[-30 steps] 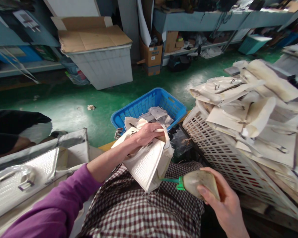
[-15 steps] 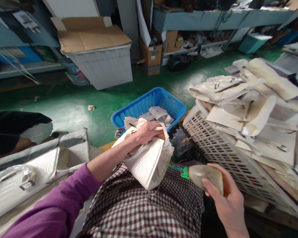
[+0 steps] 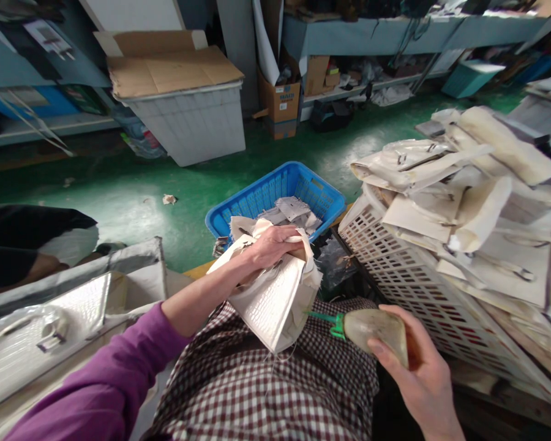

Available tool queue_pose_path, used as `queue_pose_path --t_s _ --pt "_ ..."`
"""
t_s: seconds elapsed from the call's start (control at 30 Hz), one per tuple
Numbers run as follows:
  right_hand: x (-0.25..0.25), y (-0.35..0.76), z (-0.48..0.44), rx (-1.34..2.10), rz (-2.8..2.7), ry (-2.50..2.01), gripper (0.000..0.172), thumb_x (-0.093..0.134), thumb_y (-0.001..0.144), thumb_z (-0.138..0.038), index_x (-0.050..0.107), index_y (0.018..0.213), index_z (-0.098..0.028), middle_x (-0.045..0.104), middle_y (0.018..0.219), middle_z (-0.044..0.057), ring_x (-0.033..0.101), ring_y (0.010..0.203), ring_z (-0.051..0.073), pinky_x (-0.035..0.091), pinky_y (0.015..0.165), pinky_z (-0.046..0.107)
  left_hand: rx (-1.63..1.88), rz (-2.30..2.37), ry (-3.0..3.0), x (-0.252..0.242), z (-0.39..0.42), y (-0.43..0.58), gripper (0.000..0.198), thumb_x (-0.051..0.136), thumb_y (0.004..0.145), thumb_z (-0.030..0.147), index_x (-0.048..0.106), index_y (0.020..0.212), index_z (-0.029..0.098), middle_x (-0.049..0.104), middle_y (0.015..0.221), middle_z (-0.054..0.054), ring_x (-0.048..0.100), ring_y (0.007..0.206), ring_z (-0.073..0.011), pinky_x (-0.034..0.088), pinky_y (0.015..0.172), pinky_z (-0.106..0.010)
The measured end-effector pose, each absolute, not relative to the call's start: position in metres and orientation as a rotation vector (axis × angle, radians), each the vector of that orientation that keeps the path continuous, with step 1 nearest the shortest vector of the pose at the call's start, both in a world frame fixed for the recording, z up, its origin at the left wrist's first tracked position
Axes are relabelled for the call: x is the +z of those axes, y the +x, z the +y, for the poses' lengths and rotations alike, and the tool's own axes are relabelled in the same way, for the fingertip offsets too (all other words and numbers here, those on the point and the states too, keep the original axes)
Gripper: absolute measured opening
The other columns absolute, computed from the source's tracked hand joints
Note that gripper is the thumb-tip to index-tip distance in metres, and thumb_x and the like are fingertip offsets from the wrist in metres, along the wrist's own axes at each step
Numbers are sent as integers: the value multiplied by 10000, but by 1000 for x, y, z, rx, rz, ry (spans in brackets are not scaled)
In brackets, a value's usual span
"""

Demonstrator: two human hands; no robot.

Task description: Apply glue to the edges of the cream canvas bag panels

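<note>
My left hand (image 3: 275, 247) grips the gathered top of a cream-white handbag (image 3: 269, 300) with a crocodile-like embossed face and frayed edges; it hangs over my checked apron (image 3: 257, 392). In my right hand (image 3: 417, 361) a cloudy squeeze bottle (image 3: 371, 327) lies on its side, thumb in front and fingers behind. Its thin green nozzle (image 3: 324, 316) points left, the tip at the bag's lower right side; whether it touches I cannot tell. What is inside the bottle is hard to make out.
A blue basket (image 3: 243, 200) with grey-white scraps stands beyond the bag. To the right, a white crate (image 3: 395, 263) bears piled cream bag pieces (image 3: 454, 190). More white bags (image 3: 73, 318) lie at left, near another person's leg (image 3: 32, 269). A cardboard-topped bin (image 3: 197, 122) stands farther off.
My right hand has shifted the squeeze bottle slightly left and down, bringing its nozzle closer over the bag's side. My left hand and the bag stay almost still.
</note>
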State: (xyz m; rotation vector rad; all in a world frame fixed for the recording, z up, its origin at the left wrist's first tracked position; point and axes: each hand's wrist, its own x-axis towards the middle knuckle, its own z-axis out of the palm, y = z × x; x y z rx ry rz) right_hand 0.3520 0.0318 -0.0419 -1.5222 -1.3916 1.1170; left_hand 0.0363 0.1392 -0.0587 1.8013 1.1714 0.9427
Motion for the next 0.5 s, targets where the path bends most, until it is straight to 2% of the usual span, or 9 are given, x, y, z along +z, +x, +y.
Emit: queue_pose_path --t_s 0.03,0.1,0.17,0.2,0.37,0.5 --pt "-41 350 31 1181 -1361 -1528 515 823 698 -457 663 1146 -260 675 1084 52 650 932 241 572 802 303 942 1170 1806 -58 139 36 316 537 961 381 718 869 140 682 893 -71 651 906 -204 482 829 -311" --pt "-40 349 31 1300 -1266 -1520 512 822 691 -461 673 1135 -253 684 994 52 635 782 218 559 605 278 948 1177 1814 -57 139 36 300 538 961 366 721 876 144 685 893 -67 653 902 -202 485 823 -306" --pt "-43 351 32 1364 -1111 -1474 510 817 684 -453 679 1125 -238 679 918 57 579 642 188 466 424 253 958 1194 1820 -55 139 34 294 535 960 357 718 864 147 686 892 -64 653 889 -198 487 818 -303" --pt "-44 352 33 1371 -1013 -1436 494 805 694 -445 680 1121 -230 670 899 58 557 618 178 428 389 241 968 1208 1823 -53 138 33 294 531 960 351 715 853 148 687 899 -65 653 887 -196 488 823 -304" --pt "-43 355 37 1247 -646 -1313 311 755 753 -387 683 1003 -219 610 899 37 520 653 154 440 421 239 1290 1526 1984 -35 128 17 237 498 975 244 705 892 165 692 979 -65 668 917 -184 516 829 -295" --pt "-39 354 38 1172 -556 -1264 215 724 792 -355 682 970 -242 579 1022 22 506 719 155 436 417 238 1461 1559 2486 -15 108 3 188 497 917 60 645 879 169 690 1091 -77 649 1006 -195 535 858 -330"
